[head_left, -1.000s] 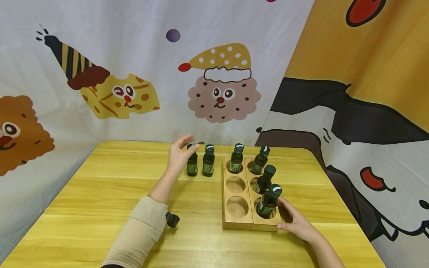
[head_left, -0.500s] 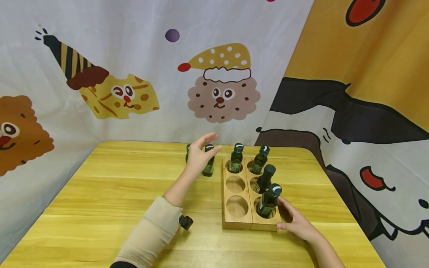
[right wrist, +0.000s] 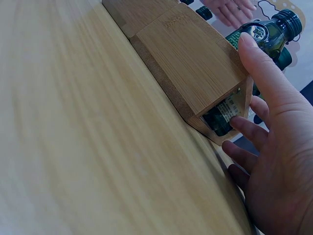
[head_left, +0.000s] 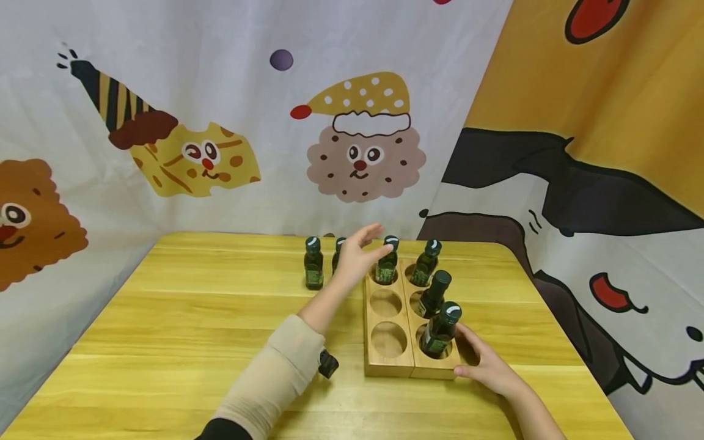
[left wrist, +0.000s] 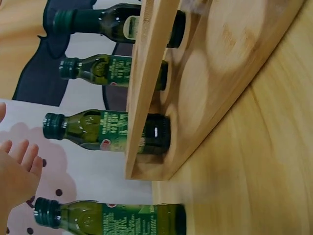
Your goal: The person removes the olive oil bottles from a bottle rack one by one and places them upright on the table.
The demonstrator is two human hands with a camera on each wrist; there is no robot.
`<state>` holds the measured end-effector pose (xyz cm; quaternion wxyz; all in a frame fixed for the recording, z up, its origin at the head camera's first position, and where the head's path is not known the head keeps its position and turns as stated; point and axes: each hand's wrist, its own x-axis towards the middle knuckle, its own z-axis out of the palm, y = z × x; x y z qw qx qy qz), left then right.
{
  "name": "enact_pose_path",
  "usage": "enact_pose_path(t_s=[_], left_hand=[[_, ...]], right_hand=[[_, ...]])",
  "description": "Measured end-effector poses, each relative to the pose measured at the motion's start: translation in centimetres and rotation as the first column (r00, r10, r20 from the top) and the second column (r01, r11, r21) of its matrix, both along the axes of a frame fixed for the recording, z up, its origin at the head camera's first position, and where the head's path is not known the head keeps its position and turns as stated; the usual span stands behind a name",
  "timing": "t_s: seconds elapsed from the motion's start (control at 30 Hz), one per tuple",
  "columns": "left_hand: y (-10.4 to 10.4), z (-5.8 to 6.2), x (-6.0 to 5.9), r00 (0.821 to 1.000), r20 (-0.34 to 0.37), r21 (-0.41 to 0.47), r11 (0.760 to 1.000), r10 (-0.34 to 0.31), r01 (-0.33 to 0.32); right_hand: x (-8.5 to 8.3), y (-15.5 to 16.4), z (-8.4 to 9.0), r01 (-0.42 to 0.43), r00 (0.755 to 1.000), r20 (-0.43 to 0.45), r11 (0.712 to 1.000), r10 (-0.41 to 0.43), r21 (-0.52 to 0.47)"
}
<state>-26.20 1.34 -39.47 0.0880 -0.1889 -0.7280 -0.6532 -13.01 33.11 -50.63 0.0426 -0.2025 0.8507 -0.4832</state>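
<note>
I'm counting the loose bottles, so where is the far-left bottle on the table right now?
In the head view the far-left bottle stands upright on the table, left of the wooden rack, beside a second loose bottle partly hidden by the left hand.

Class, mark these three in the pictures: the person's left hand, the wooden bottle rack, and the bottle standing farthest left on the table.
left hand (head_left: 357, 260), head view, on the palm.
wooden bottle rack (head_left: 387, 365), head view, on its near front wall.
leftmost bottle (head_left: 313, 269), head view, on its glass body.
</note>
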Motion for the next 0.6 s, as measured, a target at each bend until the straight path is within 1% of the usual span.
enact_pose_path(t_s=[0.17,0.37,0.6], left_hand=[[0.7,-0.9,-0.7,1.000,0.012,-0.027,1.000,0.005,-0.005],[1.4,-1.7,-1.1,0.998,0.068,-0.038,0.999,-0.014,0.017],[2.0,-2.7,-1.5,0.997,0.077,-0.066,0.998,0.013,-0.008]], right_hand=[[0.0,0.0,0.0,-0.012,1.000,-0.004,1.000,0.012,-0.018],[0.0,0.1,-0.2,-0.016,1.000,-0.023,1.000,0.016,-0.014],[-0.1,0.1,-0.2,-0.010,1.000,-0.016,1.000,0.010,-0.008]])
